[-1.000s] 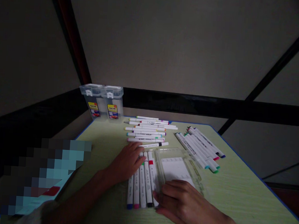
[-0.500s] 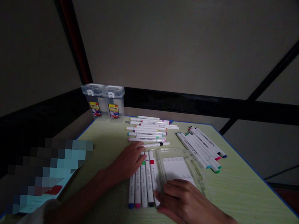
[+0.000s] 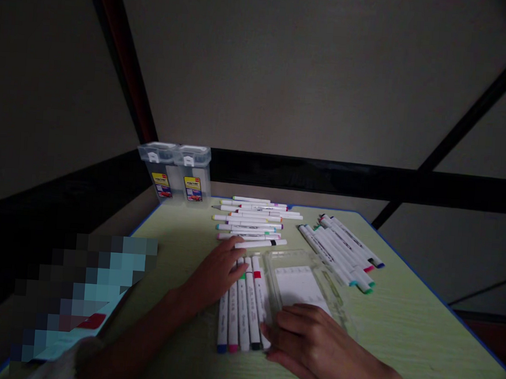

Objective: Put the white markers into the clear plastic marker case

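Touching markers [image 3: 247,310], left hand [image 3: 219,271] well inside table edge [image 3: 404,262].

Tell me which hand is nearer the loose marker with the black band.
Left. The left hand is right at the left end of that marker, though contact is unclear; the right hand is farther off, nearer the person, at the open clear case.

Two lidded clear boxes [image 3: 174,172] stand side by side at the far left of a green table [image 3: 413,316].

Smooth plastic markers [image 3: 249,311]; clear plastic case [image 3: 294,255]; matt wood-grain tabletop [image 3: 409,316]
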The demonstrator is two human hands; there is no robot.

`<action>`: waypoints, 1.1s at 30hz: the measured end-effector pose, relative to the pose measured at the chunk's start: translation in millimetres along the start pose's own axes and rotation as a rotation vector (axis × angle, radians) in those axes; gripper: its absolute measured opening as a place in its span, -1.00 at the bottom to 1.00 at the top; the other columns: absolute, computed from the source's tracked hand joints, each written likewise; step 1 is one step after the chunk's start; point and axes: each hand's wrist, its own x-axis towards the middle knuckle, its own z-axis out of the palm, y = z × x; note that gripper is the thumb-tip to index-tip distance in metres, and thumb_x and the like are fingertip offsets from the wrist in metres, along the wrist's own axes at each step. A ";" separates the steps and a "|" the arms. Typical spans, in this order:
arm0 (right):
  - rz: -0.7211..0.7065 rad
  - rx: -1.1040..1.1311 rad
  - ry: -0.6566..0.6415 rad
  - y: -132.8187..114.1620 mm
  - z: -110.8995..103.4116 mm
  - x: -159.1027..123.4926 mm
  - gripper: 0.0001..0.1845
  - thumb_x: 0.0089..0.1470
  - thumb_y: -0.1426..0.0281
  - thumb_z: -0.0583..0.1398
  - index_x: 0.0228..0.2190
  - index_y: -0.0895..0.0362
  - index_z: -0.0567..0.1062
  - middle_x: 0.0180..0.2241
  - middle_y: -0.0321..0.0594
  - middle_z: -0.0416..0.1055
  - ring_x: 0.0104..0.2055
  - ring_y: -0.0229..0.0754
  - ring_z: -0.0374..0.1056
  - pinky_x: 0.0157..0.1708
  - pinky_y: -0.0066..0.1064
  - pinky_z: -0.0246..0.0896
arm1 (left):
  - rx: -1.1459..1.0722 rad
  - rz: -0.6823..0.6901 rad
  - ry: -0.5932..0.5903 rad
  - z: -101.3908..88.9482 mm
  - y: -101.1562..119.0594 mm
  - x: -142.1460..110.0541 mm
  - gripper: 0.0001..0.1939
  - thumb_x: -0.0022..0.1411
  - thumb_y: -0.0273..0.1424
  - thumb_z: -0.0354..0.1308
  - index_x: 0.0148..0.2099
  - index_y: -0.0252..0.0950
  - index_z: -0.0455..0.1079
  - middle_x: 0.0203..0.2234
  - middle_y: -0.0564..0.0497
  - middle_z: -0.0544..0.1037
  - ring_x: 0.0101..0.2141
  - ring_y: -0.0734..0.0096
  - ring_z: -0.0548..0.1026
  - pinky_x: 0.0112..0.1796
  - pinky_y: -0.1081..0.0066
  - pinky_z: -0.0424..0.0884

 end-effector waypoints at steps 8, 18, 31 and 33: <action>0.001 0.004 0.027 -1.0 -0.5 0.8 -0.75 0.14 0.33 0.01 -0.23 0.15 0.41 -0.48 -0.28 0.37 -0.45 -0.22 0.27 -0.44 -0.39 0.12 | 0.120 0.091 0.087 -3.1 4.1 0.5 -0.81 0.11 -0.59 -0.02 -0.26 -0.34 0.38 -0.16 -0.07 0.40 -0.12 0.33 0.36 -0.08 0.28 0.33; 0.001 -0.006 0.030 -0.2 1.4 -1.2 -0.76 0.12 0.33 0.04 -0.22 0.14 0.40 -0.46 -0.29 0.38 -0.43 -0.21 0.28 -0.42 -0.37 0.14 | 0.178 0.208 0.251 -10.9 5.4 -1.4 -0.75 0.08 -0.65 -0.04 -0.31 -0.35 0.43 -0.29 -0.06 0.50 -0.27 0.39 0.47 -0.27 0.38 0.45; 0.007 0.005 -0.008 0.2 0.3 -2.0 -0.69 0.14 0.25 0.00 -0.20 0.15 0.41 -0.44 -0.26 0.40 -0.40 -0.20 0.30 -0.40 -0.37 0.17 | 0.114 0.378 0.509 -16.0 13.2 -1.5 -0.81 0.13 -0.57 -0.01 -0.26 -0.39 0.41 -0.34 -0.09 0.55 -0.29 0.46 0.50 -0.24 0.47 0.47; 0.000 -0.001 -0.006 0.0 0.1 -1.8 -0.67 0.14 0.24 -0.01 -0.19 0.16 0.40 -0.43 -0.25 0.40 -0.38 -0.19 0.31 -0.38 -0.37 0.17 | 0.118 0.398 0.540 -16.0 14.1 -2.1 -0.83 0.12 -0.58 0.01 -0.26 -0.39 0.40 -0.34 -0.10 0.55 -0.29 0.46 0.51 -0.23 0.49 0.46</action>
